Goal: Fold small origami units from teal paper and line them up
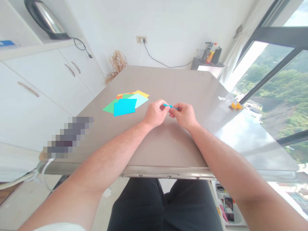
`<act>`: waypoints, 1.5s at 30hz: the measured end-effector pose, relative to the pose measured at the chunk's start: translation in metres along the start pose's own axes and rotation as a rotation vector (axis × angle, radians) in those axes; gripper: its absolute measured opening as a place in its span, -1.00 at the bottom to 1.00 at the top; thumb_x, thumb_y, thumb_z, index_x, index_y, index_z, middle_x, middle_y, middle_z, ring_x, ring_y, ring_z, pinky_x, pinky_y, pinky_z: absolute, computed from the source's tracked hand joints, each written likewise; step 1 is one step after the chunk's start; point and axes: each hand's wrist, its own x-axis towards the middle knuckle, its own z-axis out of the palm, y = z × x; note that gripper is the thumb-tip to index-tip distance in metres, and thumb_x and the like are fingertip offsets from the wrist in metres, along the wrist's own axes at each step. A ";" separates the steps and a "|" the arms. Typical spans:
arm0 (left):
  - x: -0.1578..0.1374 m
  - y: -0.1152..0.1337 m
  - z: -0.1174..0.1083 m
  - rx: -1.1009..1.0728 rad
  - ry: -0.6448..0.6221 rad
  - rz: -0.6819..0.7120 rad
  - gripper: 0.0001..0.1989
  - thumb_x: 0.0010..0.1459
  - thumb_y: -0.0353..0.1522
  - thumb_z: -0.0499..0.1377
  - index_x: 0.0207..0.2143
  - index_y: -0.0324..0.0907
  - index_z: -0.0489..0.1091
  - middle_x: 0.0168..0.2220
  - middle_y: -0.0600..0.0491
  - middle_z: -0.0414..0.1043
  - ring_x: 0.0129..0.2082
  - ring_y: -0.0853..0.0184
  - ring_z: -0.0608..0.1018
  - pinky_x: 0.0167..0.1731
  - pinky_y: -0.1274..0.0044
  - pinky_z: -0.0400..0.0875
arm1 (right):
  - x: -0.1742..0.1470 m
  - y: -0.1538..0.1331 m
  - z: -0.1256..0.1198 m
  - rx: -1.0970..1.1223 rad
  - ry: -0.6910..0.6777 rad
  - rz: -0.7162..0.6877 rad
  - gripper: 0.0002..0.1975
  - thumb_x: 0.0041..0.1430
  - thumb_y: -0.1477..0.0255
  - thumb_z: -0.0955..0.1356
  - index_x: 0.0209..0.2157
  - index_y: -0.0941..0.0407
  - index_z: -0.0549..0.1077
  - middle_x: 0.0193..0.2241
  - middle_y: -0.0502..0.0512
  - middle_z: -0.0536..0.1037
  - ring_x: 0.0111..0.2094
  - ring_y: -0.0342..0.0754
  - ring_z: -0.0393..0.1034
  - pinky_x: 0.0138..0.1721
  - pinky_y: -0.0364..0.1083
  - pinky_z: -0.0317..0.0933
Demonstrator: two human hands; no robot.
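Note:
Between my two hands is a small, narrow piece of blue paper [171, 106], held just above the table. My left hand [157, 113] pinches its left end with thumb and fingers. At the other end my right hand [184, 114] closes on it in the same way, the fingertips of both hands almost meeting. Most of the paper is hidden by the fingers, so its folds cannot be made out. Left of my left hand lies a fanned pile of coloured paper, a bright blue sheet [125, 107] on top, with green [111, 106], pale mint, orange and yellow ones under it.
The grey-brown table [168, 144] reaches from my lap towards the wall. Small yellow-orange folded pieces [236, 106] and white scraps [221, 98] lie at the right by the window. A blurred-out object [69, 138] rests at the left edge, with a white cable [45, 173] hanging below.

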 end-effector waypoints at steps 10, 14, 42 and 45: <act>0.001 -0.004 0.000 -0.182 -0.021 -0.070 -0.87 0.10 -0.28 0.24 -0.36 -0.15 0.46 -0.49 0.09 0.53 -0.46 0.34 0.55 -0.35 0.48 0.44 | -0.003 -0.003 -0.001 -0.081 0.033 -0.032 -0.87 0.05 0.33 0.39 -0.47 0.09 0.50 -0.58 0.01 0.57 -0.52 -0.08 0.41 -0.45 -0.10 0.22; 0.003 -0.004 -0.003 -0.227 -0.032 -0.103 -0.91 0.05 -0.32 0.27 -0.41 -0.15 0.49 -0.52 0.09 0.52 -0.47 0.34 0.55 -0.37 0.48 0.45 | -0.005 0.000 -0.001 -0.101 0.005 -0.100 -0.83 0.05 0.28 0.39 -0.48 0.09 0.48 -0.56 -0.01 0.54 -0.52 -0.12 0.32 -0.46 -0.12 0.17; 0.004 -0.007 0.000 -0.559 -0.006 -0.378 -0.60 -0.10 -0.07 0.43 -0.39 -0.22 0.54 -0.41 0.00 0.59 -0.41 0.27 0.61 -0.32 0.40 0.59 | -0.004 0.005 0.006 -0.263 0.054 -0.232 -0.86 0.14 0.32 0.42 -0.44 0.08 0.55 -0.50 -0.04 0.56 -0.46 -0.14 0.37 -0.34 -0.11 0.24; 0.004 -0.010 -0.001 -0.533 0.034 -0.340 -0.55 -0.08 -0.04 0.42 -0.32 -0.23 0.59 -0.35 -0.03 0.62 -0.35 0.24 0.63 -0.24 0.38 0.59 | -0.004 0.006 0.006 -0.184 0.093 -0.297 -0.90 0.10 0.36 0.45 -0.31 0.06 0.59 -0.32 0.02 0.63 -0.33 -0.10 0.48 -0.26 -0.10 0.34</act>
